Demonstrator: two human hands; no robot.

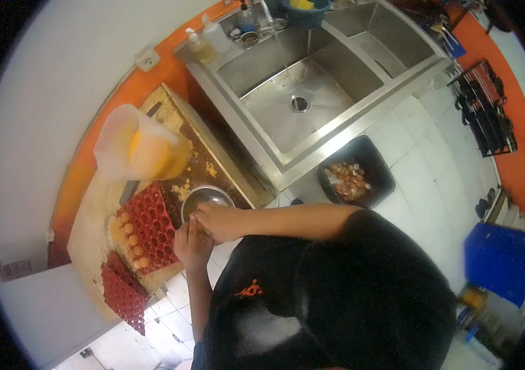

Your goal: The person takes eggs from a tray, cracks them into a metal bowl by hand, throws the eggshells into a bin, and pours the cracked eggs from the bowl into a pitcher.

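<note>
Both hands meet at the near edge of a metal bowl (204,196) on the worktop. My left hand (193,248) and my right hand (220,222) are closed with fingertips together around what appears to be an egg, mostly covered by the fingers. To the left of the bowl lies a red egg tray (154,219) with many empty cups and several brown eggs (130,229) along its left side. A second red tray (122,293) stands tilted at the worktop's near edge. Beyond the bowl is a large translucent jug (118,139) with yellow-orange liquid egg in it.
A steel sink (262,132) with running water stands ahead, soap bottles (215,36) behind it. On the floor, a black bin (376,163) holds eggshells. Yellow bits are scattered on the worktop (93,231). A knife rack (484,111) and a blue crate (501,262) are at right.
</note>
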